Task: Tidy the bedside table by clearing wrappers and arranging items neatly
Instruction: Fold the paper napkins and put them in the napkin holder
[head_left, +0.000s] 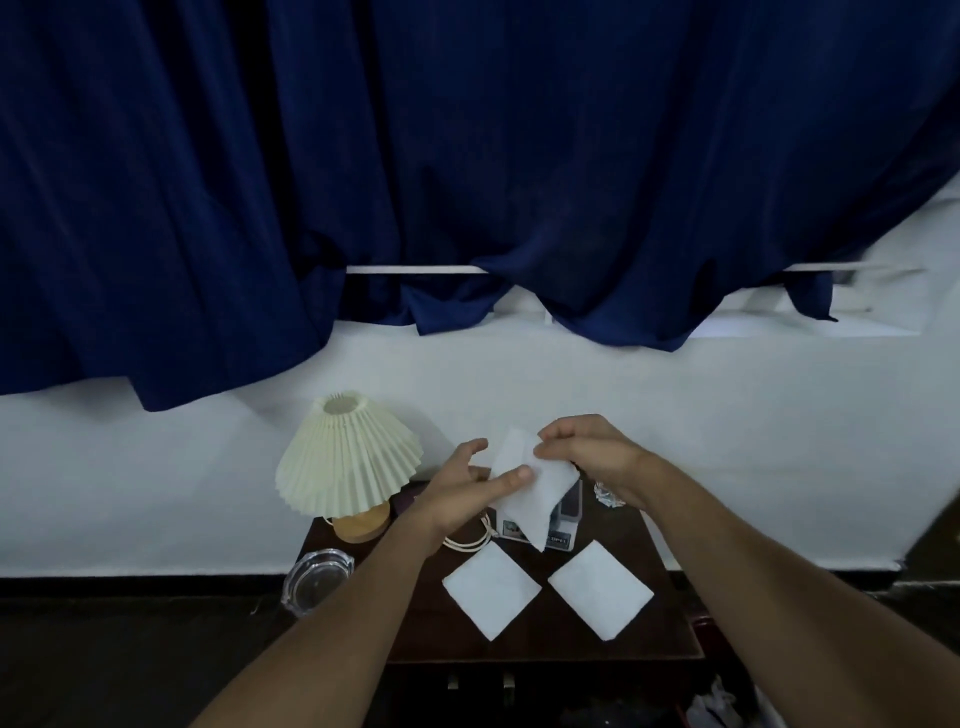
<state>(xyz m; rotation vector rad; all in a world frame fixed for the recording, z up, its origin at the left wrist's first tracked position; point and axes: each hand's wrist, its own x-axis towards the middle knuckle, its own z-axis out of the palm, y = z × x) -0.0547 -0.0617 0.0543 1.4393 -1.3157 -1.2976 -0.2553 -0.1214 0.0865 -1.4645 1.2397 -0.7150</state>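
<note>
Above the dark bedside table (670, 618) I hold a white tissue (535, 493) in the air. My right hand (587, 454) pinches its upper edge. My left hand (467, 488) touches its left side with fingers spread, one fingertip pressed on the sheet. Two folded white tissues (491, 590) (600, 590) lie side by side on the table's front half, turned like diamonds. A small box (563, 527) sits behind them, mostly hidden by the held tissue. A crumpled silver wrapper (608, 493) lies at the back right, partly behind my right wrist.
A cream pleated lamp (348, 457) on a wooden base stands at the table's back left, its coiled cord (467, 540) beside it. A glass ashtray (317, 577) sits at the left edge. Dark blue curtains (467, 182) hang over the white wall behind.
</note>
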